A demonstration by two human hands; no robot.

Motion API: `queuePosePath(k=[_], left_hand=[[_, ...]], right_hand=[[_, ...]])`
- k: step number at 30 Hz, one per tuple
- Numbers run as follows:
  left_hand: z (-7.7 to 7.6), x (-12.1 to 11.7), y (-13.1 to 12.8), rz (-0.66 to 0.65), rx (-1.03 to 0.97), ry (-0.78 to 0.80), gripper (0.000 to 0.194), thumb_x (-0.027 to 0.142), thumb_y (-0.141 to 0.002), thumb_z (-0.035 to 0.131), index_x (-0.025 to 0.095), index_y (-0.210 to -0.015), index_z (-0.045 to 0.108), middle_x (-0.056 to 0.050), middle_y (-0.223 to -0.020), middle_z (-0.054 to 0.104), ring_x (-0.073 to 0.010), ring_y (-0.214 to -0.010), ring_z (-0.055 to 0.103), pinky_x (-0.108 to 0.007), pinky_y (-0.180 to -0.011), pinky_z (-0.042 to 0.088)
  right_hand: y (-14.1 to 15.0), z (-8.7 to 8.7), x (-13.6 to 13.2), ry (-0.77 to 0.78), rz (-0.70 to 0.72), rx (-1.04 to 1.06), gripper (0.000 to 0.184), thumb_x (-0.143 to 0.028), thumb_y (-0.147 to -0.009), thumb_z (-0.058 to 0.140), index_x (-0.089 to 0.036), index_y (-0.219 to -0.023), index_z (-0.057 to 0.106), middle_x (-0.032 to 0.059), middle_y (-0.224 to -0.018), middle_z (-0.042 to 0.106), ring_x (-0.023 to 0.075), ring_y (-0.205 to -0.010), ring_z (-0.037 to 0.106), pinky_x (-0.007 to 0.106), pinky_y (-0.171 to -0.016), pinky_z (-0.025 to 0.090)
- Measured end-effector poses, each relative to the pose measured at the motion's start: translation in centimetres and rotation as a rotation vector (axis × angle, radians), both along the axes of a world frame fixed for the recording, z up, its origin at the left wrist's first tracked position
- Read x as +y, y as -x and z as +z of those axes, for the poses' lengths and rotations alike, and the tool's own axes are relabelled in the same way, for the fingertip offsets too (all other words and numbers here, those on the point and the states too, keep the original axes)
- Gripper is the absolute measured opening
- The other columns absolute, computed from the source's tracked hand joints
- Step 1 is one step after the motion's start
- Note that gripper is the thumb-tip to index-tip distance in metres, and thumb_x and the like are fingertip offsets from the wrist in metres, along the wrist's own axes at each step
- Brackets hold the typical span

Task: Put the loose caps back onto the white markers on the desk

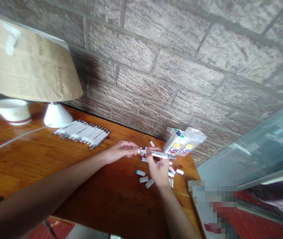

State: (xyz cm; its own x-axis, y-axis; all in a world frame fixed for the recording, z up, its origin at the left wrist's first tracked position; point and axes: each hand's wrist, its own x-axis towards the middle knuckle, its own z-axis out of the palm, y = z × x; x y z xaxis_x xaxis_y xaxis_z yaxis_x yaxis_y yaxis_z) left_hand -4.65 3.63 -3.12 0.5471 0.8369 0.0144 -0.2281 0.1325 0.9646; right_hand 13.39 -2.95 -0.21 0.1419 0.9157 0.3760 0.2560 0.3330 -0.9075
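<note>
My right hand [159, 169] is closed around a white marker [159, 154], which lies nearly level with its dark tip pointing right. At the marker's left end, my left hand [123, 151] pinches a small marker cap [139, 151] between thumb and fingers. Whether that cap is still touching the marker I cannot tell. Loose caps are scattered on the table beneath and around my right hand, among them a blue-ended cap [140, 173] and a red-ended cap [179, 171]. Some of them are partly hidden by the hand.
A row of white markers [86, 132] lies on the wooden table [101, 186] to the left. Behind it stand a lamp [56, 114] and a white bowl [15, 111]. An open clear plastic case [181, 141] with a few markers stands by the brick wall [143, 83].
</note>
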Motion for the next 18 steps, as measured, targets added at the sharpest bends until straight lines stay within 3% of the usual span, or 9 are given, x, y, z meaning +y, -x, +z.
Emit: queuePosePath(k=[4,8,12,18], left_hand=[[0.5,-0.1,0.2,0.025,-0.119,0.088,0.052,0.048,-0.060,0.092,0.011,-0.093,0.075,-0.002,-0.071,0.067,-0.0061,-0.059,0.050,-0.022,-0.060,0.033],[1.2,-0.3,0.7,0.059,-0.235,0.150,0.052,0.042,-0.054,0.096,0.013,-0.091,0.073,-0.001,-0.071,0.067,-0.0061,-0.060,0.053,-0.021,-0.061,0.037],[1.6,-0.6,0.7,0.028,-0.238,0.191,0.055,0.040,-0.053,0.097,0.014,-0.094,0.072,0.000,-0.070,0.067,-0.0051,-0.056,0.052,-0.021,-0.059,0.037],[1.5,-0.7,0.4,-0.016,-0.220,0.184,0.056,0.043,-0.057,0.095,0.014,-0.099,0.070,-0.001,-0.077,0.069,-0.0049,-0.058,0.052,-0.022,-0.060,0.036]], right_hand=[[-1.1,0.1,0.6,-0.056,-0.153,-0.008,0.023,-0.038,-0.085,0.067,-0.014,-0.086,0.068,0.0022,-0.074,0.067,0.0118,-0.061,0.057,0.024,-0.057,0.045],[-2.7,0.4,1.5,0.012,-0.258,0.148,0.036,-0.047,-0.080,0.070,-0.013,-0.091,0.067,-0.0004,-0.070,0.061,0.0085,-0.054,0.046,0.023,-0.051,0.036],[-2.8,0.3,1.7,0.074,-0.218,0.263,0.047,-0.055,-0.079,0.071,-0.014,-0.102,0.066,-0.0020,-0.071,0.060,0.0063,-0.049,0.037,0.022,-0.047,0.029],[-1.2,0.5,0.5,0.071,-0.044,0.193,0.041,-0.051,-0.081,0.072,-0.017,-0.104,0.067,0.0009,-0.079,0.066,0.0083,-0.053,0.047,0.024,-0.050,0.036]])
